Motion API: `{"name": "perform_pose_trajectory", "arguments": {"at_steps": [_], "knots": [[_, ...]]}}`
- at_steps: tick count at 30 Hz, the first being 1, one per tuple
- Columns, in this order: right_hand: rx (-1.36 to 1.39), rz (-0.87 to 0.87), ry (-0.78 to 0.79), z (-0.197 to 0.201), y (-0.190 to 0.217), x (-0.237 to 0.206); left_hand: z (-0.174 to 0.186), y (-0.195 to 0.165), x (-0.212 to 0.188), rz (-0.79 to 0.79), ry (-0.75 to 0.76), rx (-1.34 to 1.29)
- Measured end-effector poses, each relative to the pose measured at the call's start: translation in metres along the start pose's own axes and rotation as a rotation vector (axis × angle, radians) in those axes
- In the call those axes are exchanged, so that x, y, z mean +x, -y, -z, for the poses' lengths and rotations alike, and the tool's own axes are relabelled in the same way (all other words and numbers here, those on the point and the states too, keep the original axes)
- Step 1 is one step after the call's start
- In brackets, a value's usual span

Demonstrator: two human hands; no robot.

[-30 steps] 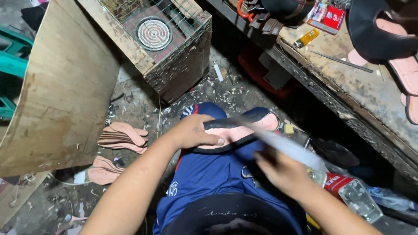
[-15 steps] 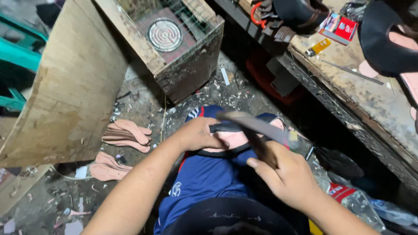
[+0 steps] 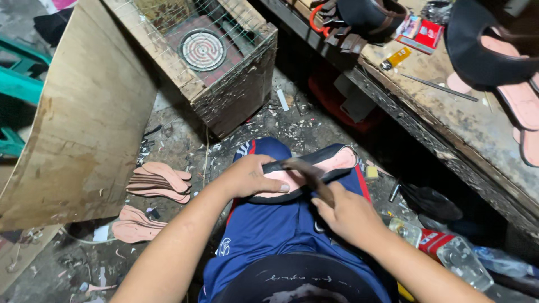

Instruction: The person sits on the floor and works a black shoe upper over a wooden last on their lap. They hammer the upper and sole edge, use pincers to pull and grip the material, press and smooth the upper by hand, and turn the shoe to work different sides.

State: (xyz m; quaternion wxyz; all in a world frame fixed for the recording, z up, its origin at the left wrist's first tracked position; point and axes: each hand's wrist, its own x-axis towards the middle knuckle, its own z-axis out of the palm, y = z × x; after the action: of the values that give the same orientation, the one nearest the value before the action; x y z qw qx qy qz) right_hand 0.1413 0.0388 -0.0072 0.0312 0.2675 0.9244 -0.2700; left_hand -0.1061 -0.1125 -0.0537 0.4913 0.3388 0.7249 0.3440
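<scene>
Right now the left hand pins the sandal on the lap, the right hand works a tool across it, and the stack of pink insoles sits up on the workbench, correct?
Not quite. The stack of pink insoles lies on the floor, as the head view shows. The left hand does pin the sandal on the lap, and the right hand works a tool across it.

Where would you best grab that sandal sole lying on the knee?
Probably at its near end, coming from above on the left, where the left hand presses the sandal sole. It lies flat along the thigh, and the right hand works a tool across it.
</scene>
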Motion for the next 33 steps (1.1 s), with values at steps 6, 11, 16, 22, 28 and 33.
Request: {"name": "perform_pose_trajectory", "arguments": {"at_steps": [6, 11, 16, 22, 28, 33], "knots": [[-0.136, -0.131, -0.042, 0.007, -0.037, -0.011, 0.001, -0.013, -0.004, -0.163, 0.030, -0.145], [0.018, -0.171, -0.061, 0.036, -0.034, -0.024, 0.004, -0.034, -0.019, -0.268, -0.277, 0.375], [0.275, -0.119, -0.111, 0.029, -0.005, -0.021, 0.007, -0.049, -0.022, -0.203, -0.346, 0.506], [0.312, -0.008, -0.211, -0.011, 0.022, 0.003, 0.009, -0.050, -0.015, -0.174, -0.314, 0.477], [0.303, -0.119, -0.038, 0.025, 0.027, 0.001, -0.005, -0.047, -0.030, -0.495, -0.551, 0.747], [0.325, 0.038, -0.175, 0.042, 0.031, -0.018, -0.030, -0.038, -0.047, -0.601, -0.729, 0.758]]}}
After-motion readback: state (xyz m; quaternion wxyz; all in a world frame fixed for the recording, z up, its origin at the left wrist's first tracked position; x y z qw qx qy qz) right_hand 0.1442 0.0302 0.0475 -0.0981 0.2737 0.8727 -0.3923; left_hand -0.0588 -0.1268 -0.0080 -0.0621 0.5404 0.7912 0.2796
